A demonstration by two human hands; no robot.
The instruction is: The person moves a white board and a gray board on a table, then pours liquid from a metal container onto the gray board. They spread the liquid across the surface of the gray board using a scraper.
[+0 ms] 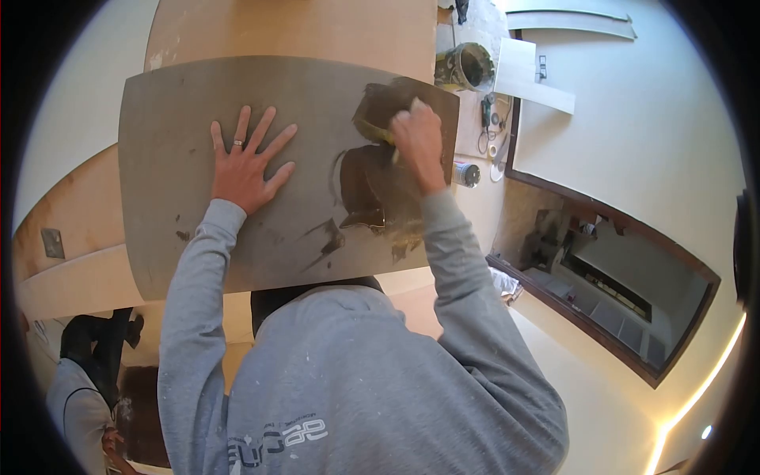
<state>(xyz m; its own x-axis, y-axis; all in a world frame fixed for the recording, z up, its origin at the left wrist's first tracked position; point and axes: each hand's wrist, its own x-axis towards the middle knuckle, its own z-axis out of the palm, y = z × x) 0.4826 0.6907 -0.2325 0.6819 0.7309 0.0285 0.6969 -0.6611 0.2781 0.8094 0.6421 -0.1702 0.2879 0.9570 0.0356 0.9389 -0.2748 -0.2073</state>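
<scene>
A grey board [277,229] lies across a tan surface in front of me. My left hand [247,168] rests flat on the board's left half, fingers spread, a ring on one finger. Over the right half, my right hand [417,144] is closed around something mostly hidden; a yellowish edge shows under it, against the board. Dark wet-looking patches [360,184] cover the board below and beside this hand, with smaller dark smears lower down.
Behind the board on the right stand a stained bucket [475,66] and a can [467,174]. Small tools and a tape roll [492,150] lie near them. At the lower left is another person [79,388] beside a dark panel [142,416].
</scene>
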